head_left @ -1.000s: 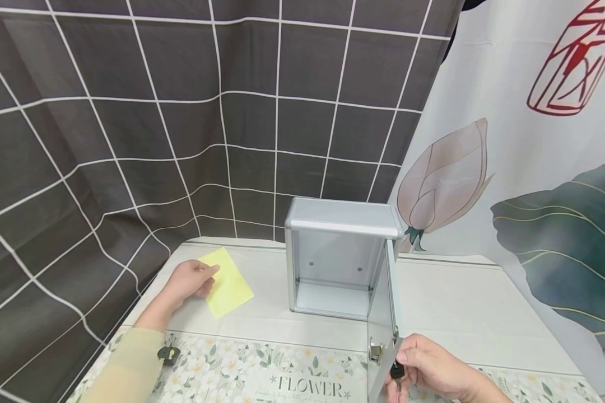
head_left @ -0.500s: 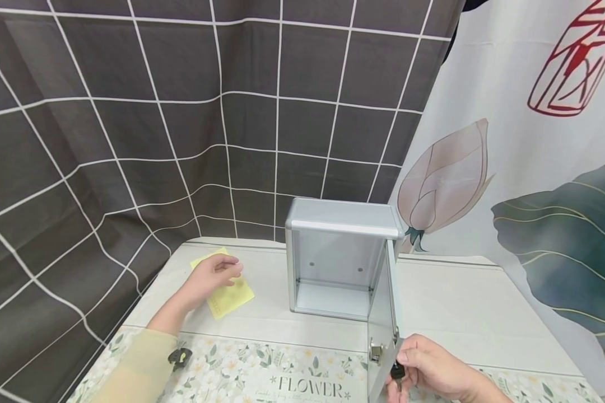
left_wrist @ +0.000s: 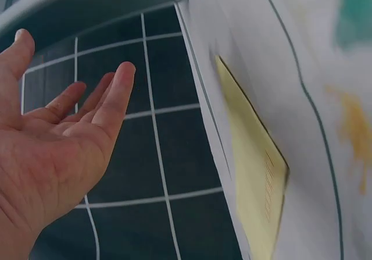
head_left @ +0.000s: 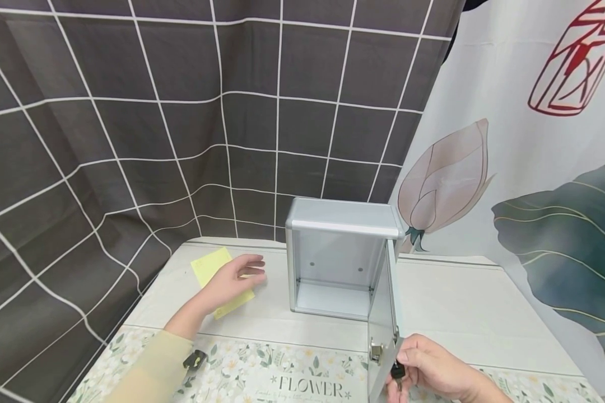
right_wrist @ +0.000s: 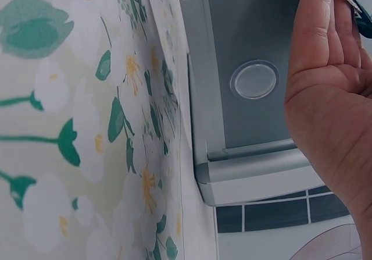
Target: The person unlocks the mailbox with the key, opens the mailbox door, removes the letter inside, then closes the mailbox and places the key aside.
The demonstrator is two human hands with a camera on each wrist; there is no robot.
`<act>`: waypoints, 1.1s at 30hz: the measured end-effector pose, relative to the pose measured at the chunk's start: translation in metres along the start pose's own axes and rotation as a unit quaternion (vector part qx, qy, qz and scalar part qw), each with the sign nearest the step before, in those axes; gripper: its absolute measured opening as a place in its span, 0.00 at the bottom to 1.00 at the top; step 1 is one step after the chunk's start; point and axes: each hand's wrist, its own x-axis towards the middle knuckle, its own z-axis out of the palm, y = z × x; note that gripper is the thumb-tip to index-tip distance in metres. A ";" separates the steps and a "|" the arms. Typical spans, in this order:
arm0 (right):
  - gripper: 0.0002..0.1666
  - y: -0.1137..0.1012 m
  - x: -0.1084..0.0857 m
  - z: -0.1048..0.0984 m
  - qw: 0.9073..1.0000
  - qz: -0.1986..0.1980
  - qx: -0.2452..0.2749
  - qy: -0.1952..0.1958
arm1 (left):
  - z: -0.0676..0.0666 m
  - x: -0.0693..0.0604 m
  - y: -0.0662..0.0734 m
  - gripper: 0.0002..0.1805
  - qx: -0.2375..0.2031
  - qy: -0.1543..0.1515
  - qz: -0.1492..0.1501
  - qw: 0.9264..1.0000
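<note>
On the tabletop (head_left: 448, 302) we see the box (head_left: 343, 215), its door (head_left: 385, 302) swung out towards five o'clock. The paper (head_left: 209, 264) lies flat at nine from it. Our left hand (head_left: 231, 282), loosely spread, hovers over the paper, gripping nothing; our right hand (head_left: 431, 361) grips the door's edge beside the key (head_left: 397, 370). We judge the step as holding the box open; the next move seems to call for a steady door.

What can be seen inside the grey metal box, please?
The box shows its back wall, with two small dark spots, and its floor. The door, swung open, covers part of the right inner side; I cannot see there.
</note>
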 end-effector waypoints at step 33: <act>0.28 0.000 0.004 0.003 1.000 -0.006 0.010 -0.007 | 0.058 0.011 0.016 0.41 -0.067 -0.040 0.033 0.996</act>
